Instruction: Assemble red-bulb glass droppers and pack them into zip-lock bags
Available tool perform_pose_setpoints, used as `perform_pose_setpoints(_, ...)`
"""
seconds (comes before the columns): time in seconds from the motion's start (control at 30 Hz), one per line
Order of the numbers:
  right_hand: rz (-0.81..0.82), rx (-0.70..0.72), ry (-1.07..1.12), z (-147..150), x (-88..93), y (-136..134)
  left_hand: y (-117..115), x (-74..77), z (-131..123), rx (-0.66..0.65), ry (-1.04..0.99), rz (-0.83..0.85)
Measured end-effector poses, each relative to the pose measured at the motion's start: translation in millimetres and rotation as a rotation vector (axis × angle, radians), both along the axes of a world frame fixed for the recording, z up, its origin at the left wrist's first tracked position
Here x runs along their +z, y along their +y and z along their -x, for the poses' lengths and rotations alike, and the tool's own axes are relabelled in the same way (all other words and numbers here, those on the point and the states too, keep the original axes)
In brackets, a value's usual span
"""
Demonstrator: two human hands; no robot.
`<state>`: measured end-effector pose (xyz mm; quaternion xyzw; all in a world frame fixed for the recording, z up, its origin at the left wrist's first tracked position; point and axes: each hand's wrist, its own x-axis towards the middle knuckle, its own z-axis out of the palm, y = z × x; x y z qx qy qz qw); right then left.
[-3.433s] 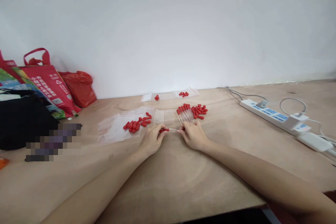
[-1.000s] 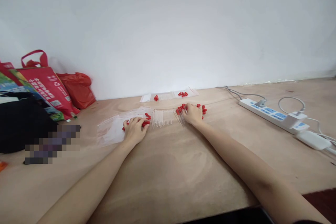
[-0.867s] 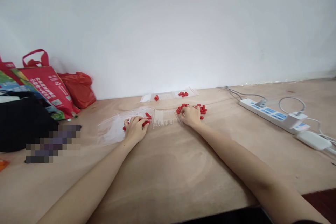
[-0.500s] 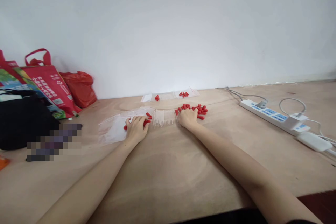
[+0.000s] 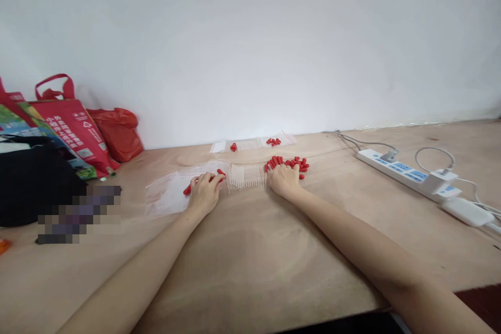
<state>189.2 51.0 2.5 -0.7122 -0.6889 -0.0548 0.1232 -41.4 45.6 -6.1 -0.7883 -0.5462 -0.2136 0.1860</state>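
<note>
Plastic bags [image 5: 166, 194]: spread flat on the tabletop [image 5: 250, 271], nearer its back edge than its front; if they are tugged, the loose red pieces [image 5: 187, 190] on or beside them could be rolled away.
Left hand [image 5: 205, 193]: curled narrowly over those pieces; whether any is pinched cannot be told. Two could be caught together, being crowded.
Clear sticks [image 5: 243, 177]: lined up between the hands; the row could be skewed by a brushing finger.
Right hand [image 5: 283, 180]: bent low over red-tipped sticks [image 5: 276, 160]; its grip is hidden.
Red pile [image 5: 303, 164]: heaped just right of it; could be scattered by a knuckle.
</note>
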Motion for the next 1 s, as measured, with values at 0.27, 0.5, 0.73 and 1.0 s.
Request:
perform_pose_setpoints(0.27, -0.117, 0.184, 0.206, -31, -10.9, -13, -1, 0.9, -4, -0.174, -0.357, -0.123)
perform_pose_setpoints(0.5, -0.295, 0.610, 0.389, -43, -32.0, -36, -19, -5.4, -30, -0.285, -0.855, 0.178)
perform_pose_setpoints(0.73, -0.298, 0.687, 0.375, -27, -28.3, -52, -36, -6.8, -46, -0.425, -0.723, 0.293)
perform_pose_setpoints(1.0, -0.307, 0.700, 0.400, -23, -26.3, -55, -42, -2.4, -49, -0.437, -0.547, 0.294)
